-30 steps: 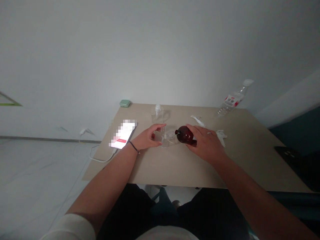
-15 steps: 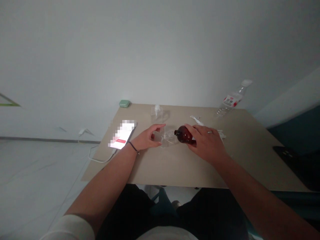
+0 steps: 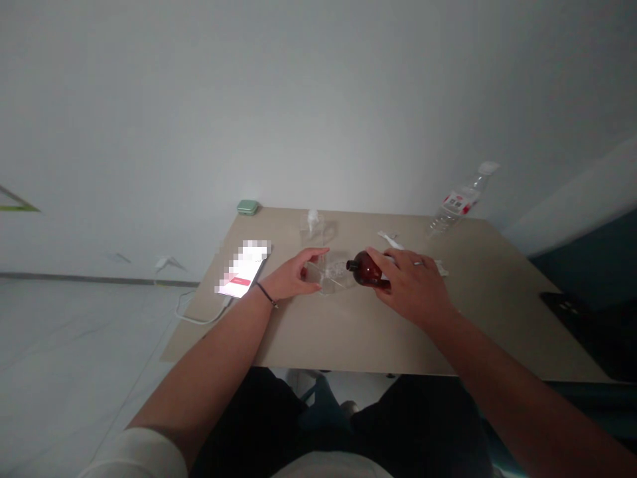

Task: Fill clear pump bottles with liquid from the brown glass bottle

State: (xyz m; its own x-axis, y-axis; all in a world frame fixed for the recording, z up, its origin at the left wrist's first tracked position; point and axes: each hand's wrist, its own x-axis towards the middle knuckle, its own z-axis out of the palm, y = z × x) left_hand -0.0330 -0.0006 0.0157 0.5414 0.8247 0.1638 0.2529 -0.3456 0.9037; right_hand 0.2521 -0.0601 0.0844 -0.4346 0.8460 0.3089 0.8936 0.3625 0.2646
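Note:
My left hand (image 3: pixel 293 273) is curled around the near-left side of a clear plastic container (image 3: pixel 331 277) on the table; its exact shape is hard to make out. My right hand (image 3: pixel 415 282) grips a dark red-brown bottle (image 3: pixel 367 269), tipped on its side with the open neck pointing left, towards the clear container. Any liquid at the neck is too faint to see. Behind them stands a small clear bottle with a white top (image 3: pixel 312 229). A thin white item (image 3: pixel 391 240) lies just beyond my right hand, partly covered by it.
A lit phone (image 3: pixel 243 269) with a white cable (image 3: pixel 199 321) lies on the table's left side. A small green case (image 3: pixel 247 207) sits at the back left corner. At the back right a clear water bottle (image 3: pixel 458 202) stands near the wall. The table's front edge is close to my lap.
Almost nothing differs. Both hands keep their places, and the red-brown bottle stays tipped the same way; the view has shifted very slightly.

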